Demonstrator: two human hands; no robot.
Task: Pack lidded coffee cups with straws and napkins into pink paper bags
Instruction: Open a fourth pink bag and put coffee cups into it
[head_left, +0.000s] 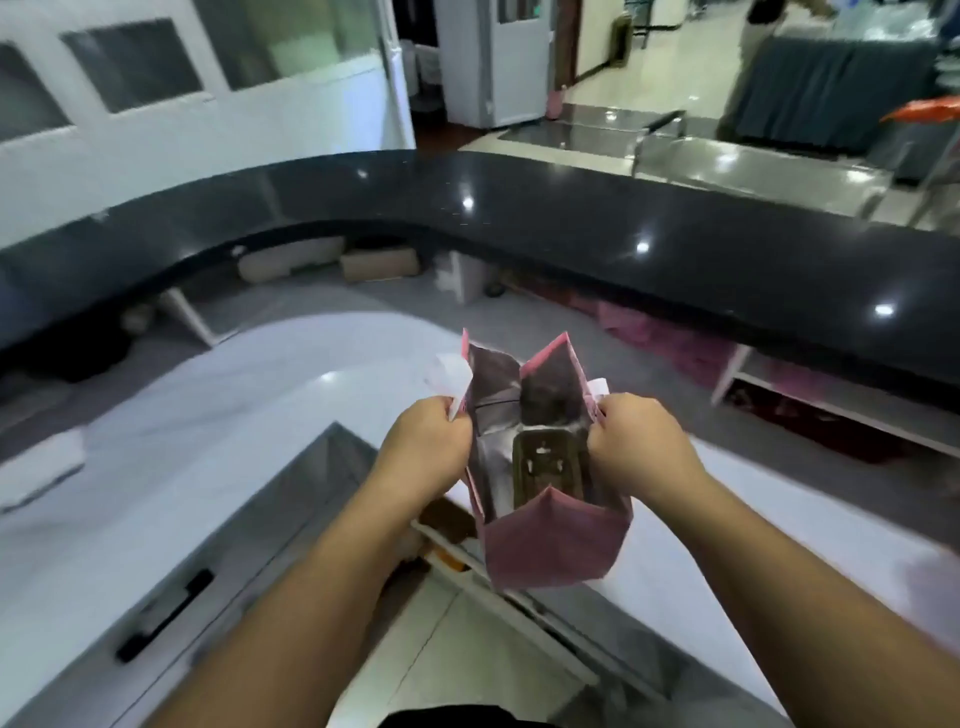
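A pink paper bag (556, 540) hangs in the air in front of me, its mouth spread open. My left hand (426, 447) grips the bag's left rim and white handle. My right hand (639, 441) grips the right rim and its white handle. Inside the bag a brown cardboard cup holder (545, 467) lies at the bottom, beside silvery lining. No cup, straw or napkin shows in this blurred view.
A white worktop (234, 415) lies below and to the left, with a steel-fronted cabinet (218, 561) under it. A curved black counter (571, 218) runs across the back. More pink bags (670, 343) sit on a shelf under it at right. A person stands far right.
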